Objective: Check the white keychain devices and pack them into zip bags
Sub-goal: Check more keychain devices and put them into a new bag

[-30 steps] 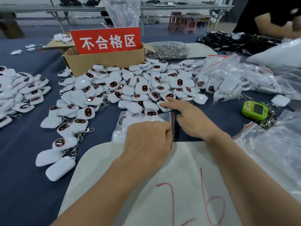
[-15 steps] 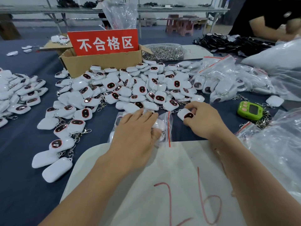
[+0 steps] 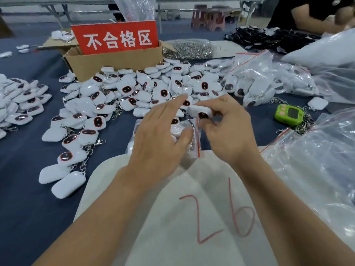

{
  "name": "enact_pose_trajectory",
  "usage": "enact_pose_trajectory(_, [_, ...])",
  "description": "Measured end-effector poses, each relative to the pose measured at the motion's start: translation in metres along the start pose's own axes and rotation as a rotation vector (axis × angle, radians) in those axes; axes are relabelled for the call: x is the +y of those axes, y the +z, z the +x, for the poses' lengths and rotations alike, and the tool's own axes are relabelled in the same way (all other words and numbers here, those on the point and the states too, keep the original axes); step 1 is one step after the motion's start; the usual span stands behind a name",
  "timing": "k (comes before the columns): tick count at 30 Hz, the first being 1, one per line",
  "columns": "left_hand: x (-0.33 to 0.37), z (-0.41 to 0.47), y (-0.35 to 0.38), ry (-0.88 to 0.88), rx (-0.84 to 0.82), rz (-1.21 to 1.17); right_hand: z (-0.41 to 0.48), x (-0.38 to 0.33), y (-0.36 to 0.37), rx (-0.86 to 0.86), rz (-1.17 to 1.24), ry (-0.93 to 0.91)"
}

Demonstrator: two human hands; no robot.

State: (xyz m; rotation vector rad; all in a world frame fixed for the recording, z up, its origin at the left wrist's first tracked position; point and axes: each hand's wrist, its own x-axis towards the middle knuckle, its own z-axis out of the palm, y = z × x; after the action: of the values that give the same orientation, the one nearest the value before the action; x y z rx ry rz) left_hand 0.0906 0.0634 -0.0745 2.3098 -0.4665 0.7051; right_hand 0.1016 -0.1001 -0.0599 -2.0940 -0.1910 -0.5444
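My right hand (image 3: 228, 131) pinches one white keychain device (image 3: 199, 111), dark screen facing me, just above the red-striped mouth of a clear zip bag (image 3: 194, 143). The bag lies on the blue table and holds several devices. My left hand (image 3: 161, 137) lies over the bag with fingers spread, thumb near the bag's mouth. A large heap of white keychain devices (image 3: 146, 89) covers the table beyond my hands.
A cardboard box (image 3: 115, 62) with a red sign stands behind the heap. Filled zip bags (image 3: 259, 79) lie right, a green counter (image 3: 288, 114) beside them. More devices (image 3: 19, 100) sit far left. A white cloth marked 26 (image 3: 192, 208) lies under my forearms. Another person's arm (image 3: 315, 18) is at the back right.
My right hand picked a device from the heap's edge and lifted it back to the bag's mouth. My left hand stayed on the bag, its fingers now spread and raised.
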Motion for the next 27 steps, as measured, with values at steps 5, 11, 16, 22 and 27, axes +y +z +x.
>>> enact_pose_trajectory(5, [0.006,-0.001,0.004,0.09,0.168,-0.102,-0.003,-0.009,0.005,-0.026,0.283,0.017])
enact_pose_trajectory(11, [-0.001,0.004,0.002,-0.357,0.044,-0.551,-0.004,-0.007,0.011,-0.064,0.423,0.248])
enact_pose_trajectory(16, [0.0,0.004,0.003,-0.399,0.03,-0.681,-0.004,-0.008,0.012,-0.084,0.397,0.28])
enact_pose_trajectory(22, [0.004,0.002,0.005,-0.41,-0.017,-0.723,-0.003,-0.009,0.011,-0.074,0.31,0.205])
enact_pose_trajectory(27, [0.002,0.003,0.002,-0.386,0.06,-0.643,-0.005,-0.011,0.01,-0.129,0.318,0.2])
